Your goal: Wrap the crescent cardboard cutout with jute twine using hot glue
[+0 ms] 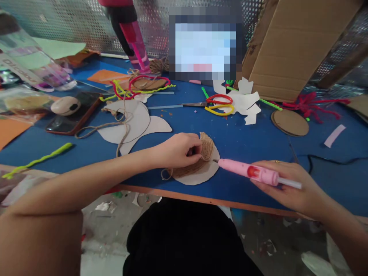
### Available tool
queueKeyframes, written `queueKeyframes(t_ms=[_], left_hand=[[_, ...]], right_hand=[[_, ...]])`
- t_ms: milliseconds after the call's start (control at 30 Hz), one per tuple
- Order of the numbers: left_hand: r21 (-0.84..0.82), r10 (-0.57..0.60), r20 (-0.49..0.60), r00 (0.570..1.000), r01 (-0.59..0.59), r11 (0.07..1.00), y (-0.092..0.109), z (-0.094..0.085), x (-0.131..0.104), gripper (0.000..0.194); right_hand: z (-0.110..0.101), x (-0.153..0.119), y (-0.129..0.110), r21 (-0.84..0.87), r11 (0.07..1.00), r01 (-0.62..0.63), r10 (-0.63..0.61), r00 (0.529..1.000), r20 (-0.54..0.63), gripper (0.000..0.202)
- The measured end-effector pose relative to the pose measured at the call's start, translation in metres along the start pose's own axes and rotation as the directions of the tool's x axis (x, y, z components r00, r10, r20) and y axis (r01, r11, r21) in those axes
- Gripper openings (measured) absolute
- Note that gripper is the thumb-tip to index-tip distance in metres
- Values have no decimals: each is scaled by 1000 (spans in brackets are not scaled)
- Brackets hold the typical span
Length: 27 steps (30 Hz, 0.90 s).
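Note:
A round white disc [201,177] lies near the table's front edge, partly covered by closely laid rows of jute twine [207,146]. My left hand [185,149] rests on the disc with its fingers closed in a pinch at the twine's edge; the fingertips are partly hidden. A small loop of twine shows below my left wrist. My right hand [290,188] is wrapped round a pink hot glue gun [244,170], a clear glue stick poking out of its back. The gun's metal nozzle points left, at the bare part of the disc beside the twine.
Behind my left arm lie white paper shapes [129,120] with loose twine and a phone [76,113]. Scissors [215,104], paper scraps [247,101] and a cardboard disc [289,122] sit farther back. A tall cardboard piece [299,50] and bottles [133,42] stand at the rear.

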<state>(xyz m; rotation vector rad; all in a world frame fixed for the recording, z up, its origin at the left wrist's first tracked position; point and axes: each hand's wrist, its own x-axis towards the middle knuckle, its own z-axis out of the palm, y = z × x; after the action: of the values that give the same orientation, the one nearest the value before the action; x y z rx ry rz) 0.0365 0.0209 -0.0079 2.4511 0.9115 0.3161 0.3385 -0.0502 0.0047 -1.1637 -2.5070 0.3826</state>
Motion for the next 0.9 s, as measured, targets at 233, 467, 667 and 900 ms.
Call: queueKeyframes(t_ms=[233, 467, 667, 900], left_hand=[[-58, 78, -69, 995, -82, 995, -6, 6, -2, 6], [-28, 82, -86, 993, -85, 996, -6, 8, -4, 9], [1, 95, -101, 990, -96, 995, -10, 13, -3, 12], [-11, 141, -159, 977, -145, 989, -10, 19, -7, 13]], right_hand=[[6, -10, -7, -40, 997, -64, 67, 995, 69, 31], [8, -7, -14, -55, 995, -78, 82, 995, 66, 27], [11, -7, -19, -172, 984, -52, 57, 998, 27, 24], [9, -6, -23, -194, 980, -35, 41, 999, 29, 15]])
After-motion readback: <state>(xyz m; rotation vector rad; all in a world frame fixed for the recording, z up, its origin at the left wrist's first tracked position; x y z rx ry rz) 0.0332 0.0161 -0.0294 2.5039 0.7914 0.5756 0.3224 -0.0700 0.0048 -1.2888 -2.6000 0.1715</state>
